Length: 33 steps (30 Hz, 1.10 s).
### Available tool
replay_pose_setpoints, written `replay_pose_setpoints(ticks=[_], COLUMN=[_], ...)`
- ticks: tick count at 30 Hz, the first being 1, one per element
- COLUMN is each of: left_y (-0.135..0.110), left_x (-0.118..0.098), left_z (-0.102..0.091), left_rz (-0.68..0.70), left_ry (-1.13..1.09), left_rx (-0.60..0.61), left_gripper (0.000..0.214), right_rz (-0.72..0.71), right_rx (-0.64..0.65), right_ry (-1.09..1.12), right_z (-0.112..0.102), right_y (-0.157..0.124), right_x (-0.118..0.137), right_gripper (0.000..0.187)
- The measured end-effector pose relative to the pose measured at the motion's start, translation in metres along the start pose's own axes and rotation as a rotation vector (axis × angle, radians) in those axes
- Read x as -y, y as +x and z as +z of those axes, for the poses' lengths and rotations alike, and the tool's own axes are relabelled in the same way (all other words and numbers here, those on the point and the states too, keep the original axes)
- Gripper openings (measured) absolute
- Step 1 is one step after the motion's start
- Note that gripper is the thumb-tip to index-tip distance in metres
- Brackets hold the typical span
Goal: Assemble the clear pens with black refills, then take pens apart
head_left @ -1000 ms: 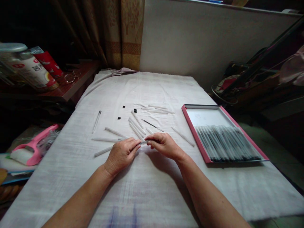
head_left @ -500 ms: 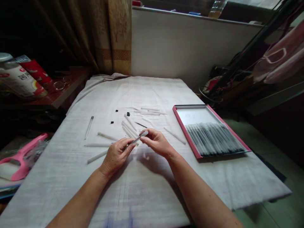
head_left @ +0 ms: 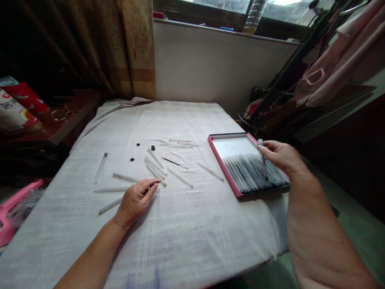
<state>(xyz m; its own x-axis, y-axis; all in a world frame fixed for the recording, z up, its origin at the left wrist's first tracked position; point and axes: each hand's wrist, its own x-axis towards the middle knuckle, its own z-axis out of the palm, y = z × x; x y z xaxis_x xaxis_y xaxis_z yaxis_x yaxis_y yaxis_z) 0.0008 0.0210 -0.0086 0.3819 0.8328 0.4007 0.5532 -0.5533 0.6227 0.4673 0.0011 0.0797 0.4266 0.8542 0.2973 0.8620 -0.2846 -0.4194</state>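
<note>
Two hands: right hand [head_left: 278, 154] over the tray, left hand [head_left: 135, 199] resting on the cloth.
Right grip: fingers pinched closed on one assembled pen [head_left: 264, 160], held near its upper end, tip pointing down at the row.
Pen position: hanging steeply above the right part of the pen row [head_left: 255, 170], tip just at or touching the pens; can't tell which.
Tray: red-rimmed tray [head_left: 222, 162], near half filled with pens lying side by side, far half bare.
Left grip: loose, fingers curled, holding nothing; nearest loose part is a clear barrel [head_left: 110, 205] just beside the wrist.
Loose parts: more barrels [head_left: 156, 165], a thin refill [head_left: 174, 162], small black caps [head_left: 152, 147] spread on the white cloth [head_left: 180, 224], well apart from the tray.
Doing it well (judgement): tilt the pen flat and parallel to the row before letting go, so it settles beside its neighbours and doesn't cross them.
Risk (judgement): dropping it from this steep angle would likely bounce it or disturb the row.
</note>
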Motion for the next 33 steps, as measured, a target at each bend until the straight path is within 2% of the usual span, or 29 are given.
replay_pose_setpoints(ticks=[3, 6, 10, 13, 17, 20, 22, 24, 27, 30, 33], left_y=[0.0, 0.001, 0.001, 0.002, 0.003, 0.003, 0.002, 0.002, 0.001, 0.002, 0.002], left_x=[-0.001, -0.002, -0.005, -0.008, -0.01, -0.009, -0.007, -0.005, 0.0, 0.002, -0.003], left_z=[0.0, -0.001, -0.003, -0.005, -0.012, -0.019, -0.025, -0.031, -0.037, -0.037, -0.028], left_rz=[-0.012, -0.032, -0.065, -0.075, -0.122, -0.155, -0.176, -0.206, -0.24, -0.218, -0.089], left_ry=[0.011, -0.002, -0.032, -0.055, -0.085, -0.059, -0.03, -0.01, 0.021, 0.053, 0.086], left_rx=[-0.003, -0.01, -0.01, -0.031, -0.104, -0.187, -0.254, -0.318, -0.39, -0.395, -0.35], left_gripper=[0.031, 0.031, 0.03, 0.03, 0.031, 0.034, 0.037, 0.04, 0.04, 0.038, 0.032], right_rz=[0.124, 0.133, 0.154, 0.167, 0.128, -0.084, -0.219, -0.319, -0.449, -0.487, -0.478], right_rx=[0.158, 0.244, 0.313, 0.296, 0.161, 0.119, 0.208, 0.382, 0.596, 0.633, 0.626], right_ry=[-0.257, -0.388, -0.46, -0.493, -0.463, -0.288, -0.21, -0.195, -0.198, -0.255, -0.26], right_z=[0.003, 0.011, 0.015, 0.01, 0.005, 0.015, 0.029, 0.046, 0.071, 0.086, 0.09], right_y=[-0.001, -0.006, -0.012, -0.015, -0.019, -0.027, -0.04, -0.057, -0.084, -0.101, -0.105], right_x=[-0.018, -0.02, -0.014, -0.004, 0.029, 0.072, 0.105, 0.135, 0.165, 0.174, 0.173], right_gripper=[0.037, 0.042, 0.046, 0.047, 0.041, 0.032, 0.028, 0.029, 0.025, 0.018, 0.018])
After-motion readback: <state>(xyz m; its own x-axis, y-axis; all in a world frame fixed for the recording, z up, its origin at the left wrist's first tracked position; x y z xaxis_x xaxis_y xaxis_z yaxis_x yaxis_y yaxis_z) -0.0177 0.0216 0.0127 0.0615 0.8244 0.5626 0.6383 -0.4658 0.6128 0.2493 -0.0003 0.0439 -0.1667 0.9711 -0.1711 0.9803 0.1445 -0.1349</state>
